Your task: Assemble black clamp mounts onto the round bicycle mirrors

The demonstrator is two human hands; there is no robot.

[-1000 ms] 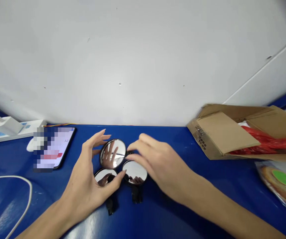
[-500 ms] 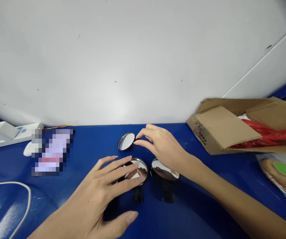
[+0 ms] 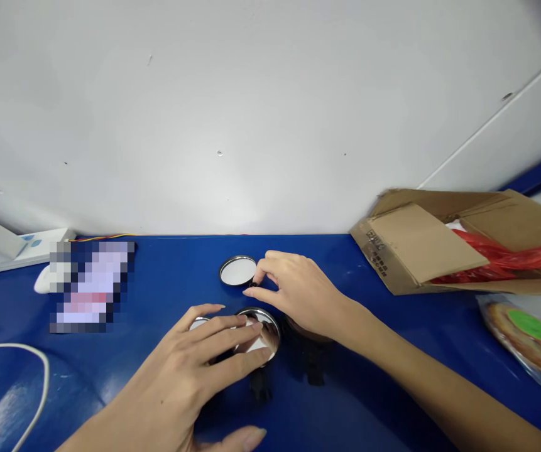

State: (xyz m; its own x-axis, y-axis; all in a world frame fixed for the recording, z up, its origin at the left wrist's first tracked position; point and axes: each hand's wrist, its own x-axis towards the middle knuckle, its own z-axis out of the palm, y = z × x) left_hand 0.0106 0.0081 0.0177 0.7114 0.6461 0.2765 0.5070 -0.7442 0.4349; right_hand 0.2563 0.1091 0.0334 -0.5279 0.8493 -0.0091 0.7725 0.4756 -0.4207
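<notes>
My right hand (image 3: 298, 289) pinches the short black stem of a small round mirror (image 3: 238, 271) with a dark rim, at the back middle of the blue table. The mirror faces up, lying nearly flat. With fingers spread, my left hand (image 3: 204, 358) rests over another round mirror (image 3: 270, 339), fingertips on its glass; a black clamp-like mount (image 3: 259, 384) sticks out toward me. Left of it, a further mirror (image 3: 199, 322) peeks out from behind my left fingers. Under my right wrist is one more mirror, mostly hidden, its black mount (image 3: 315, 369) showing.
An open cardboard box (image 3: 430, 245) with a red plastic bag (image 3: 501, 260) stands at the right, a wrapped round item (image 3: 529, 339) in front of it. At the left are a blurred-out phone (image 3: 95, 282), a power strip (image 3: 39, 245) and a white cable (image 3: 44, 383). Behind rises a white wall (image 3: 232, 113).
The far mirror has turned from a tilted pose to a flatter one, and my right hand has come slightly nearer with it. My left hand stays spread over the middle mirror.
</notes>
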